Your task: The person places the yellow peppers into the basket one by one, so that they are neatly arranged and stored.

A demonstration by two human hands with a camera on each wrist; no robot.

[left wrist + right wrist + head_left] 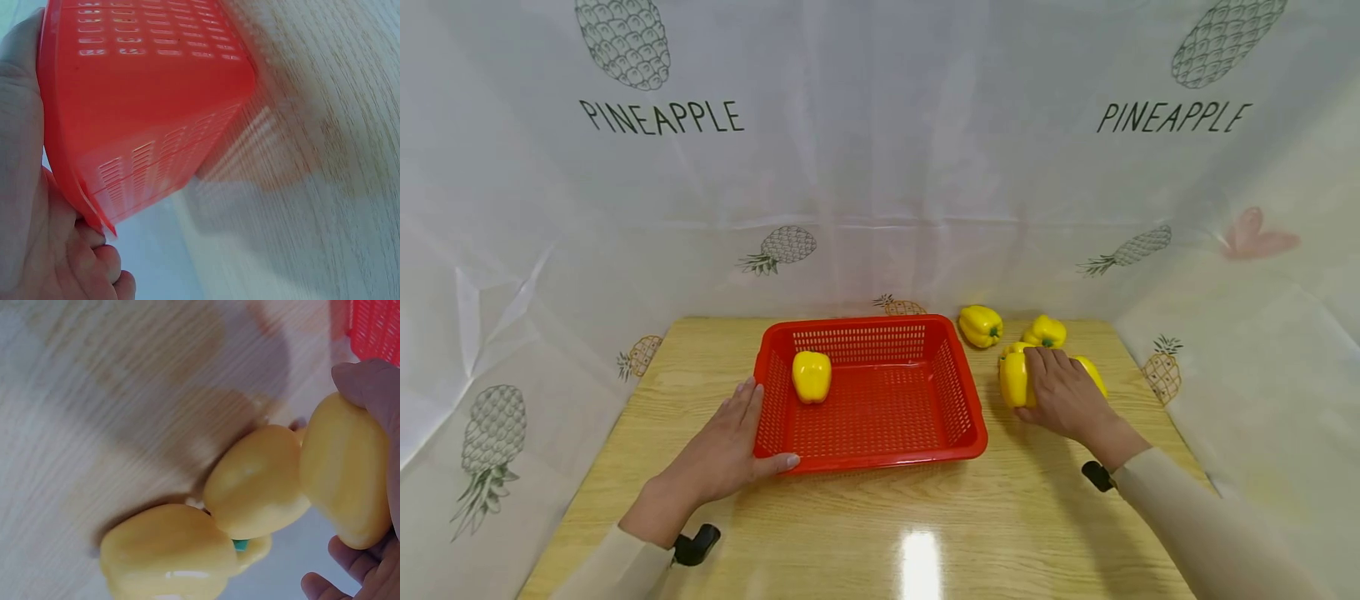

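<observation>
The head view alone is clearly showing a yellow pepper [812,377] sitting inside the red basket [880,412], near its left wall. The left hand [722,454] is gripping the basket's near-left corner, thumb lying over the rim, while its wrist view is exposing glossy, slotted outer walls. The right hand [1063,396], spread only as wide as its load, is holding another pepper [347,472] between thumb and fingers right of the basket; smooth, rounded peppers [165,550] are lying nearby on the wood-grained table [850,533].
</observation>
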